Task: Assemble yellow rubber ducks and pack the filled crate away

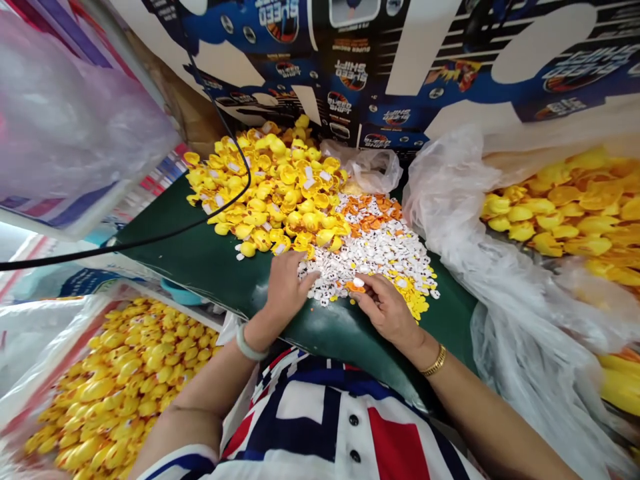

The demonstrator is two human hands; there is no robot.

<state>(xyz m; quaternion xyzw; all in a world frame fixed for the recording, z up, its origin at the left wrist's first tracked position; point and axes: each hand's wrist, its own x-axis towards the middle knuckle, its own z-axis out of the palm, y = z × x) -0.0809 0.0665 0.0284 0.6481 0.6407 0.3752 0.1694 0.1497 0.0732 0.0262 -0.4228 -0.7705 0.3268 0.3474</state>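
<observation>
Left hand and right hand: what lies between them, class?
In the head view, small white pieces lie between the left hand and the right hand, with an orange piece by the right hand's fingers.

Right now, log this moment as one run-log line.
Left hand: on white dotted pieces | Right hand: touching orange piece | Nearby: yellow rubber ducks, green tabletop

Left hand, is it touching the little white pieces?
Touching. The head view shows the left hand with its fingertips lying on the edge of the pile of little white pieces.
</observation>
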